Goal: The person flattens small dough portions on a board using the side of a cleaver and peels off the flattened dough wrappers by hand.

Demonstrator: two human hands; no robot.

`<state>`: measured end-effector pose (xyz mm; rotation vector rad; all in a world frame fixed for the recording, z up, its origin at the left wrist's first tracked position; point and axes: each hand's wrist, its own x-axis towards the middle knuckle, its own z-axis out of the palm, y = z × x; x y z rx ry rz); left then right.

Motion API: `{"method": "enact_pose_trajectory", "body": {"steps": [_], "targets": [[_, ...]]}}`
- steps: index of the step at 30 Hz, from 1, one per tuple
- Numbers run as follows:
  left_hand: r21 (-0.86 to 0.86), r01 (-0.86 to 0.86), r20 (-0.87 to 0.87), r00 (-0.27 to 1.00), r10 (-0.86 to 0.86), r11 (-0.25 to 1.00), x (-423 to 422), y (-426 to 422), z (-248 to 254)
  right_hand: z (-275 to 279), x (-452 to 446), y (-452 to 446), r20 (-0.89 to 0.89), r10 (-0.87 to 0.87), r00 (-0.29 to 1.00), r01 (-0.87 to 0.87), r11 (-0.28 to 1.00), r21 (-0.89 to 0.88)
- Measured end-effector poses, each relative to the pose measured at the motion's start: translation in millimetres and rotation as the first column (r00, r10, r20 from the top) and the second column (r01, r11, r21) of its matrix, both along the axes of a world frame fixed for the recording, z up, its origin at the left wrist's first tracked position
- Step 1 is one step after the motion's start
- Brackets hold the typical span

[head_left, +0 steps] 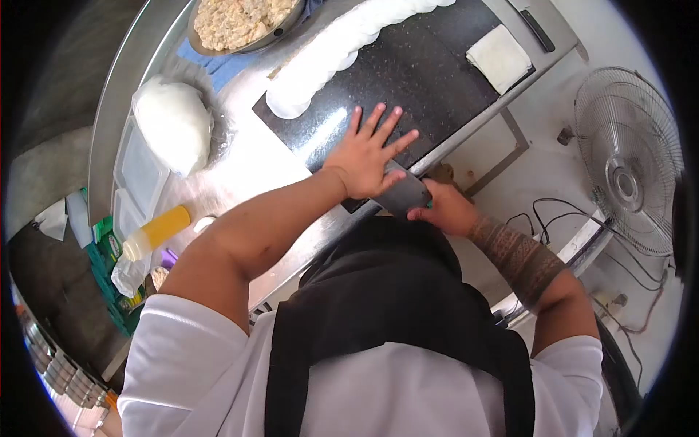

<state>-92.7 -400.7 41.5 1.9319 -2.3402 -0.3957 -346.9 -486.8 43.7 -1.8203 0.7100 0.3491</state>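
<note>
My left hand (370, 156) is spread with its fingers apart, over the near edge of the black stone slab (429, 87) and beside a broad cleaver blade (400, 191). Fingers of my right hand (448, 207) are wrapped round the cleaver's handle end, just past the slab's front edge. Whether the left palm touches the blade is hard to tell. A long row of overlapping white round wrappers (328, 65) runs along the slab's far side. Near the slab's right end lies a folded white cloth (499, 58).
At the top left, a bowl of chunky filling (244, 22) rests on a blue cloth (211, 65). A white bag (173, 125), clear containers (138, 164) and a yellow bottle (164, 227) stand left. A knife (537, 30) lies top right; a fan (624, 178) is right.
</note>
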Motion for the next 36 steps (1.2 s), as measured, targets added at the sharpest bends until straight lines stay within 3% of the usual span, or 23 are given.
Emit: {"method": "enact_pose_trajectory", "body": {"steps": [4,7,8,11,12,13,15,19,22,25,28,31,34,36], "targets": [[-0.142,0.007,0.076,0.997,0.004,0.990,23,-21,-5,4,21,-17,0.075,-0.020,0.997,0.029,0.993,-0.118],[-0.262,0.056,0.107,0.994,-0.029,0.963,51,-49,-2,38,50,-31,-0.041,-0.027,0.999,0.017,0.974,-0.225],[-0.287,0.086,0.115,0.992,-0.055,0.954,60,-59,-5,32,49,-30,0.012,-0.054,0.998,0.055,0.978,-0.202],[-0.268,0.226,0.015,0.973,-0.230,0.937,57,-49,-9,2,36,-14,0.129,-0.097,0.987,0.111,0.989,-0.102],[-0.151,0.239,0.056,0.971,-0.233,0.959,42,-29,-6,1,19,11,0.143,-0.088,0.986,0.097,0.994,-0.057],[-0.147,0.231,0.005,0.973,-0.232,0.962,24,-10,-17,3,5,27,0.158,-0.082,0.984,0.085,0.996,-0.012],[-0.121,0.290,-0.064,0.952,-0.299,0.949,-1,1,-11,11,-17,49,0.035,-0.169,0.985,0.169,0.986,-0.011],[-0.214,0.256,0.009,0.965,-0.260,0.943,2,-33,-11,8,-12,26,-0.060,-0.186,0.981,0.170,0.964,-0.203],[-0.265,0.210,0.087,0.977,-0.194,0.941,19,-56,-9,-11,-4,-13,0.157,-0.145,0.977,0.167,0.976,-0.138],[-0.315,0.202,0.157,0.975,-0.159,0.927,43,-78,-10,23,31,-39,-0.012,-0.052,0.999,0.046,0.955,-0.294],[-0.341,0.290,0.096,0.957,-0.274,0.894,49,-76,-2,21,27,-17,0.203,-0.181,0.962,0.195,0.980,-0.049],[-0.242,0.321,-0.020,0.942,-0.336,0.915,32,-33,-14,15,7,33,0.062,-0.159,0.985,0.162,0.986,-0.042],[-0.222,0.338,-0.098,0.926,-0.366,0.915,1,-30,-17,12,-11,52,-0.017,-0.305,0.952,0.304,0.952,-0.036],[-0.253,0.333,0.018,0.940,-0.340,0.908,2,-53,-13,13,-10,26,0.035,-0.287,0.957,0.288,0.957,-0.034]]}}
